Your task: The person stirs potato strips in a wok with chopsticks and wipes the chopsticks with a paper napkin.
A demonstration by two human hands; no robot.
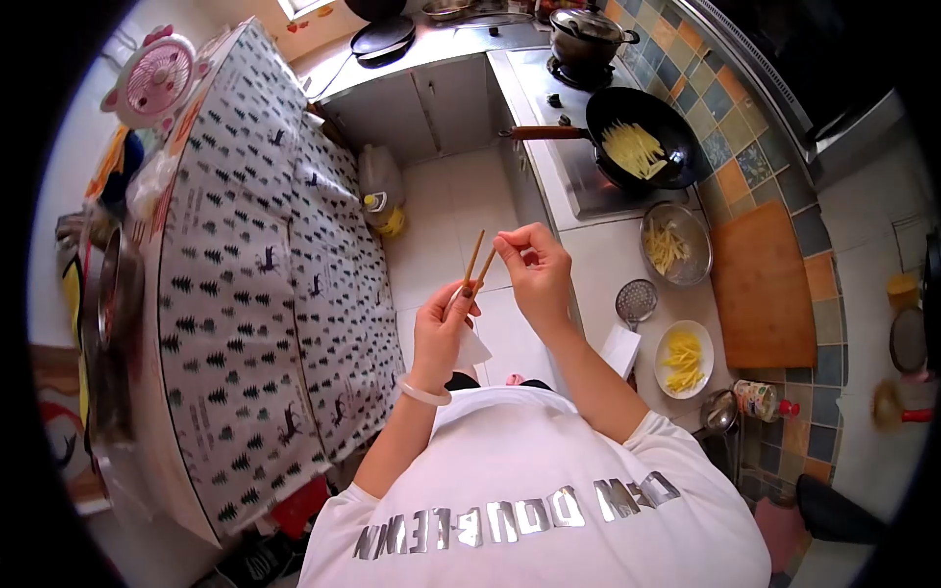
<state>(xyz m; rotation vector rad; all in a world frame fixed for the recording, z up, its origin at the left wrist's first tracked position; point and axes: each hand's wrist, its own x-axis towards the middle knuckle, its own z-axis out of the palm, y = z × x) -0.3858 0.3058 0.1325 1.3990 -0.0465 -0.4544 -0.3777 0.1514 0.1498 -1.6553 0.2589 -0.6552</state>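
In front of my body, my left hand (446, 318) is closed around a pair of wooden chopsticks (472, 263) that point up and apart. A white piece that looks like paper or tissue (474, 347) hangs below its fingers. Just to the right, my right hand (537, 274) is closed in a pinch, thumb and index finger at the tip of one chopstick. Beyond my right hand, a black wok (676, 132) with a wooden handle sits on the stove, holding pale potato strips (633, 149).
On the right counter are a metal bowl (702, 265) of strips, a skimmer (636, 302), a white plate (701, 384) of yellow strips and a leaning cutting board (763, 284). A lidded pot (585, 41) occupies the far burner. Left stands a cloth-covered cabinet (235, 294); an oil jug (384, 214) is on the floor.
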